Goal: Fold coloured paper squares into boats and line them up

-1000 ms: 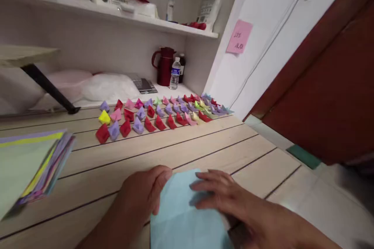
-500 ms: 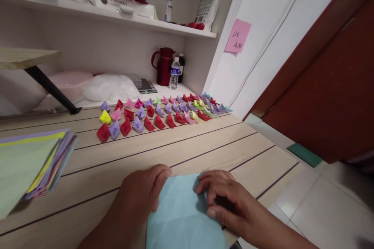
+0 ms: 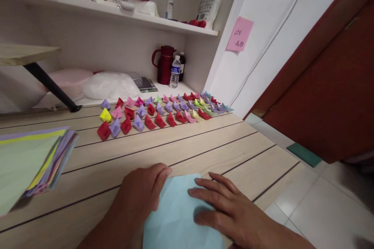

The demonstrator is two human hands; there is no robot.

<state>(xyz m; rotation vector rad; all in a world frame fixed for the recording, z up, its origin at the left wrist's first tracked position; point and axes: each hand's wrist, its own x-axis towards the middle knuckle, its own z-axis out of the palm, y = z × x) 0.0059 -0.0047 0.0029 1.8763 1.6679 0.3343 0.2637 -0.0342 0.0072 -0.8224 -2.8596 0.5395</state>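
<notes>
Your left hand [image 3: 142,190] curls at the left edge of the light-blue paper [image 3: 177,212]; whether it pinches it, you cannot tell. Your right hand [image 3: 230,210] is spread over the paper's right side. The paper lies on the counter [image 3: 187,153], a coloured paper stack [image 3: 29,163] to its left, folded paper boats [image 3: 160,121] in rows beyond.

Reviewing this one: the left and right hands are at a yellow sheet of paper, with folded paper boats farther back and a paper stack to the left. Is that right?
Not quite: in the head view, the sheet at the left hand and right hand is light blue, not yellow. The folded paper boats farther back and the paper stack to the left are as you say.
</notes>
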